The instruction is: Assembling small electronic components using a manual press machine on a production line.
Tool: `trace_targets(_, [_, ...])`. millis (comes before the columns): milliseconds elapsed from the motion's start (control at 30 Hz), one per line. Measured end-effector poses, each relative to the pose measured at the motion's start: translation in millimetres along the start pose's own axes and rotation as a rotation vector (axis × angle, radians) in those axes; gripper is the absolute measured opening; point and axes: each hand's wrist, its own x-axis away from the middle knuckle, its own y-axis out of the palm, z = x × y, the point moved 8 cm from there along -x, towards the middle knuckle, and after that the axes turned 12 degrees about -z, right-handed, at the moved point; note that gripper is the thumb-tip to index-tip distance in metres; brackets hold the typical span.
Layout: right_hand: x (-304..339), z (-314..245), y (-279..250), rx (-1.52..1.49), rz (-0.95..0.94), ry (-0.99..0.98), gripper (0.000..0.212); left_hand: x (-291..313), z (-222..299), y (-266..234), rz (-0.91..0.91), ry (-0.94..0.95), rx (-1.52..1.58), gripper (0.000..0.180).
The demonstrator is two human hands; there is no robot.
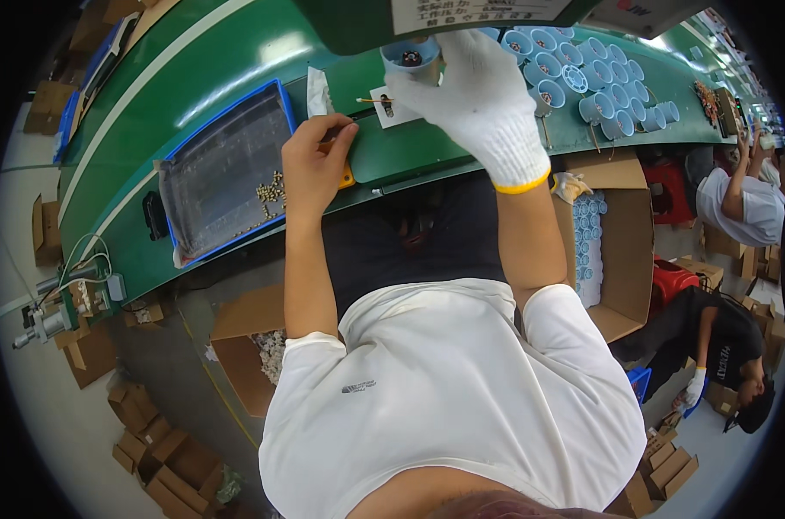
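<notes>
My right hand, in a white knitted glove, is closed around a light blue plastic cup with dark parts inside. The cup stands under the green machine head, which hides some of the fingertips. My bare left hand rests by the bench's front edge, thumb and fingers pinched together; anything between them is too small to make out. Between the hands lies a white plate with a dark piece on it and a thin yellowish stick or wire. An orange-yellow object shows partly behind the left hand.
Left on the green bench, a blue-rimmed tray holds small brass-coloured pieces. Many light blue cups stand at the right. A carton with more cups is beside my right arm; another carton sits lower left. Other people work at right.
</notes>
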Motion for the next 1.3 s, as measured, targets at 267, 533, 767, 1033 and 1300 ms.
trace_targets(267, [-8.2, 4.2, 7.7, 0.124, -0.277, 0.174, 0.055, 7.7, 3.3, -1.2, -0.029, -0.017, -0.06, 0.016])
trace_targets(533, [11.4, 14.8, 7.3, -0.042, 0.035, 0.085, 0.068, 11.2, 4.2, -3.6, -0.017, -0.025, -0.007, 0.013])
trace_targets(767, [149.1, 129.6, 24.6, 0.178, 0.421, -0.174, 0.025, 71.3, 15.7, -3.5, 0.251, 0.321, -0.451, 0.01])
trace_targets(1033, [110.1, 106.4, 13.0, 0.175, 0.314, -0.167, 0.011, 69.4, 23.8, -15.4, 0.174, 0.308, -0.599, 0.012])
trace_targets(1300, [126.1, 91.5, 10.1, 0.027, 0.43, -0.192, 0.032, 34.8, 33.1, -13.5, 0.121, 0.127, -0.368, 0.009])
